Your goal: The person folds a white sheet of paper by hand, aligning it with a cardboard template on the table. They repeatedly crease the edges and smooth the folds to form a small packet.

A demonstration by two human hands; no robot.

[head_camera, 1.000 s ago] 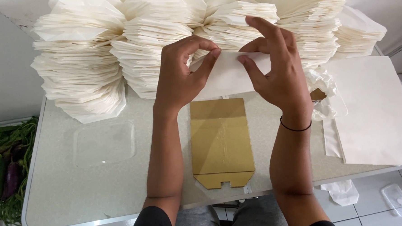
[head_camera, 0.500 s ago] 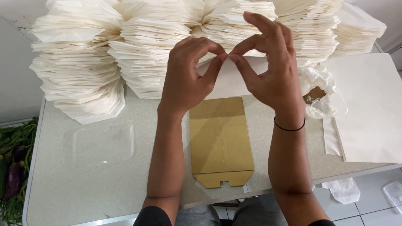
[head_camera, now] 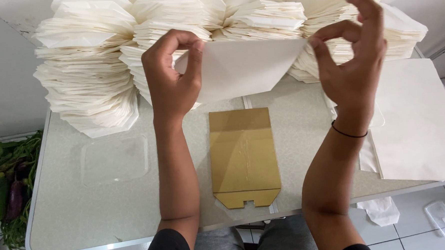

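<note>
both hands pinch a white folded paper sheet [head_camera: 245, 69] — left hand [head_camera: 173, 77], right hand [head_camera: 352, 59] at opposite corners — uneven pull could tear or skew it.

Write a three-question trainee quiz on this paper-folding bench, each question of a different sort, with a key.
1. True or false: the left hand and right hand both pinch the white paper sheet.
2. What lies flat on the table directly below that sheet?
A. scissors
B. brown cardboard template
C. a ruler
3. What is piled along the table's far edge?

Key:
1. True, at opposite upper corners.
2. B.
3. Stacks of folded white paper.
</note>
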